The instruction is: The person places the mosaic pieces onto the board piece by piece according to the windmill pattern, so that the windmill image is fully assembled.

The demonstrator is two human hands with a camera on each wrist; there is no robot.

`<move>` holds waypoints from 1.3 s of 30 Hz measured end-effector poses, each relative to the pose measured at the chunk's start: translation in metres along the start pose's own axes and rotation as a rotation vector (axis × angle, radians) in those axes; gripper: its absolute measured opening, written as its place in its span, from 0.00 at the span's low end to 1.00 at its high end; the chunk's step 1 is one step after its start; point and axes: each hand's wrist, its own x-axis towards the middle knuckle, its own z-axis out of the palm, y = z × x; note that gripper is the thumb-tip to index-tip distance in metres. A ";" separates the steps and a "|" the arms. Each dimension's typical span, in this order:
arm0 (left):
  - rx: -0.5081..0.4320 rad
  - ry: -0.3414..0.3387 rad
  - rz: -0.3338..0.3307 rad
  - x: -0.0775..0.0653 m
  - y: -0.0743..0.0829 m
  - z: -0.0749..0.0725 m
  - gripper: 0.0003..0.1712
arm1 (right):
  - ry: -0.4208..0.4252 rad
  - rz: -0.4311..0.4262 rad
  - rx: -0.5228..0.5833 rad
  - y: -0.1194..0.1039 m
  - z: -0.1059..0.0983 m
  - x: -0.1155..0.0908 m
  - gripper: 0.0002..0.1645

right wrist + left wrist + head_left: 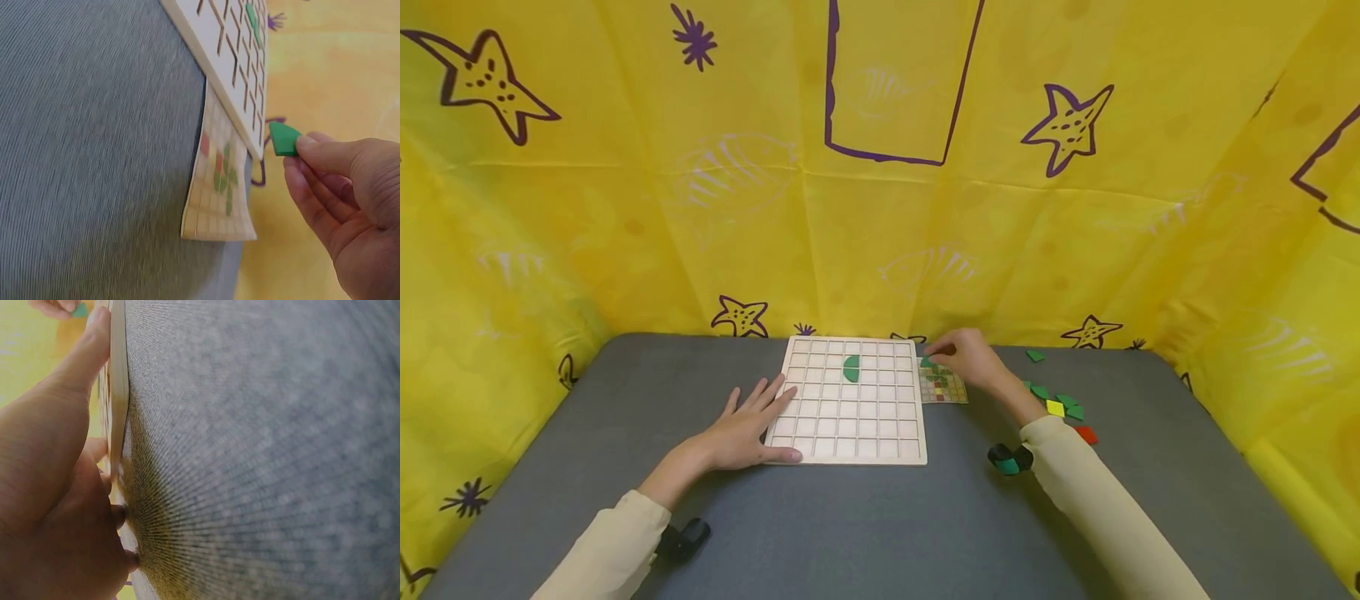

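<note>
A white wooden grid board point(826, 429) lies on the grey table, with two green quarter-round tiles point(851, 368) set together in its upper middle cells. My left hand point(741, 433) rests on the board's left edge, fingers spread and straight; in the left wrist view its thumb lies along the wooden rim point(119, 394). Between thumb and fingertips, my right hand point(972, 360) pinches another green quarter-round tile point(284, 139). It is held in the air above a pattern card point(203, 215) that lies against the board's right side and shows coloured squares.
Right of the card, loose green tiles point(1067, 402), a yellow tile point(1056, 408) and a red tile point(1086, 434) lie on the table point(865, 533). A single green tile point(1035, 356) sits farther back. A yellow patterned curtain point(865, 225) hangs behind the table.
</note>
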 end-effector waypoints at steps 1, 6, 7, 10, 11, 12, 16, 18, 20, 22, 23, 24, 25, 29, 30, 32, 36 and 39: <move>0.000 0.000 0.000 0.000 0.001 0.000 0.61 | -0.008 0.002 0.012 -0.002 0.002 0.002 0.09; -0.001 0.001 0.000 0.001 0.002 -0.001 0.61 | -0.027 0.013 0.041 -0.009 0.009 0.008 0.09; -0.002 0.000 0.000 0.002 0.002 -0.001 0.61 | -0.029 0.016 0.046 -0.011 0.011 0.009 0.08; -0.005 -0.001 0.002 0.003 0.002 -0.001 0.61 | -0.035 0.010 0.061 -0.015 0.014 0.011 0.08; -0.006 0.001 0.004 0.003 0.002 0.000 0.61 | -0.038 0.011 0.069 -0.017 0.015 0.012 0.07; -0.006 0.003 0.005 0.004 0.002 0.000 0.61 | -0.039 0.005 0.073 -0.018 0.016 0.013 0.07; -0.009 0.014 0.022 0.006 0.003 0.002 0.61 | -0.030 0.042 0.088 -0.022 0.022 0.016 0.07; -0.011 0.019 0.032 0.007 0.005 0.002 0.60 | -0.017 0.063 0.092 -0.023 0.028 0.018 0.07; -0.013 0.016 0.033 0.006 0.006 0.001 0.60 | -0.015 0.064 0.093 -0.025 0.035 0.020 0.07; -0.006 0.012 0.023 0.004 0.005 0.000 0.60 | -0.023 0.040 0.094 -0.027 0.044 0.023 0.07; 0.000 0.011 0.018 0.002 0.005 0.000 0.60 | -0.027 0.029 0.092 -0.028 0.048 0.024 0.07; 0.004 0.008 0.012 0.001 0.005 -0.001 0.60 | -0.029 0.024 0.093 -0.029 0.052 0.025 0.07; 0.005 0.007 0.010 0.000 0.004 -0.001 0.61 | -0.028 0.022 0.096 -0.030 0.055 0.026 0.08; -0.004 0.010 0.015 0.000 0.003 -0.001 0.61 | 0.000 0.040 0.089 -0.033 0.066 0.030 0.07; -0.007 0.012 0.018 0.000 0.002 -0.001 0.61 | 0.003 0.042 0.084 -0.034 0.068 0.031 0.07; -0.010 0.015 0.021 0.001 0.002 0.000 0.61 | 0.003 0.034 0.069 -0.036 0.071 0.032 0.07; -0.001 0.021 0.021 0.002 0.000 0.002 0.61 | -0.006 0.025 0.050 -0.040 0.076 0.034 0.07; 0.000 0.015 0.016 0.002 -0.001 0.002 0.61 | -0.009 0.034 0.035 -0.041 0.079 0.034 0.07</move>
